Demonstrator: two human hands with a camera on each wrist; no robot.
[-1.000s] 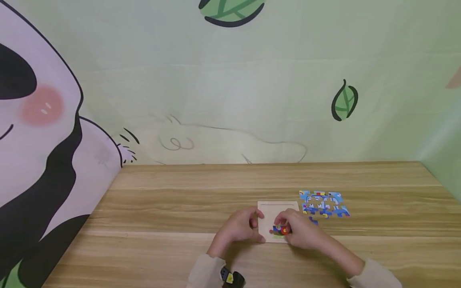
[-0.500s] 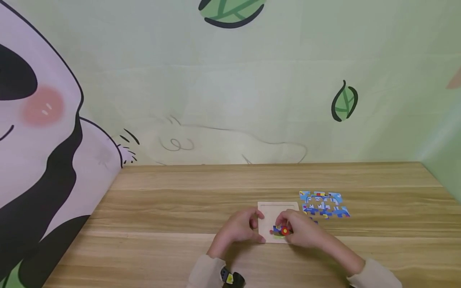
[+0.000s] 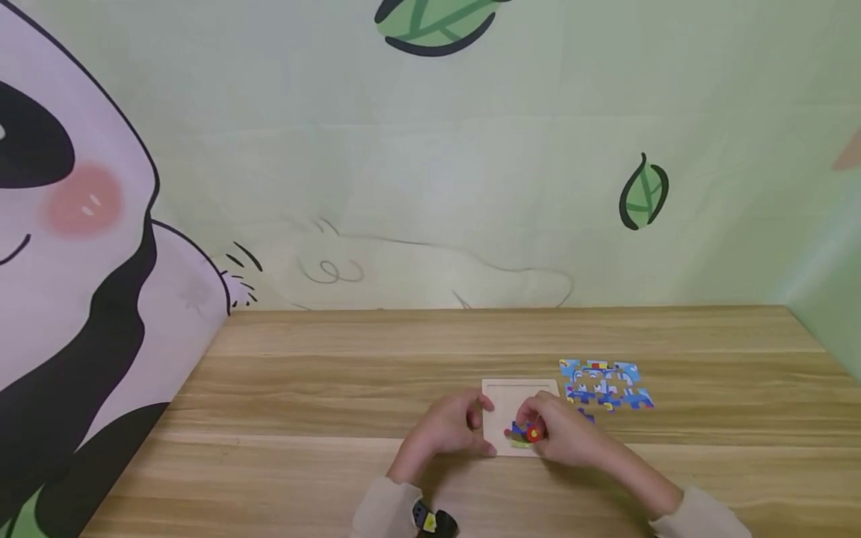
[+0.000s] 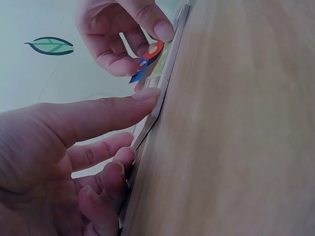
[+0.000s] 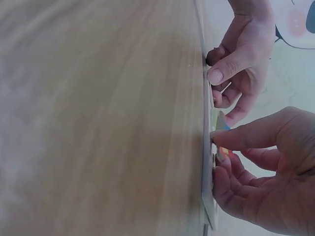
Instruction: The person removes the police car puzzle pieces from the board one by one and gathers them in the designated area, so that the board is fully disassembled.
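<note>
A square wooden puzzle tray (image 3: pixel 501 403) lies on the table in the head view. My left hand (image 3: pixel 449 422) holds its left side, with the thumb on the near edge and the fingers at the left edge. Over the tray's near right part, my right hand (image 3: pixel 565 427) pinches a red and blue puzzle piece (image 3: pixel 534 434). That piece stands tilted above the tray floor in the left wrist view. Beneath it shows a green piece (image 3: pixel 521 444) at the near edge. The fingers of my right hand hide part of both pieces.
Several blue puzzle pieces (image 3: pixel 608 385) lie loosely grouped beyond the tray's right side. One more blue piece (image 3: pixel 587 415) is partly covered by the right hand. A wooden table (image 3: pixel 323 373) extends to a printed wall (image 3: pixel 430 172) at the back.
My right fingers and the pinched piece have shifted very slightly to the right. The left hand keeps its place on the tray.
</note>
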